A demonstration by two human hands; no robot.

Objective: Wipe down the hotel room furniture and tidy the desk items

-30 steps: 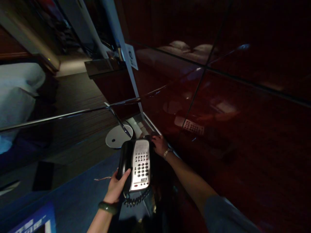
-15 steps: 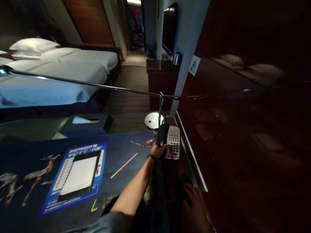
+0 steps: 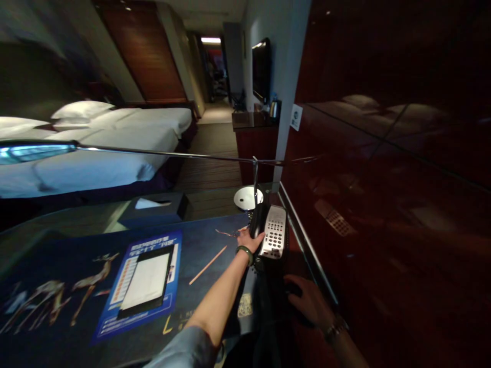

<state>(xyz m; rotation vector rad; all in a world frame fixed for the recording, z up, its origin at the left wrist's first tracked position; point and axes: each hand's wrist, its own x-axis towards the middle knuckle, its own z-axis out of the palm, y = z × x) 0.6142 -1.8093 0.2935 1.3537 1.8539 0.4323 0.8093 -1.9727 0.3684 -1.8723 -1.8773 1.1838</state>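
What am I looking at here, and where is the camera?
No machine: a person works bare-handed, and the one camera sits on their head, looking forward and down. The left hand grips the black handset side of a desk phone with a silver keypad. The right hand rests low on something dark by the glossy wall; what it touches is too dim to tell. On the desk lie a pencil, a blue placard, a tissue box and a lamp base. Beds stand behind.

Telephone [image 3: 271, 231] right of pencil [image 3: 207, 265], before lamp base [image 3: 247, 198].
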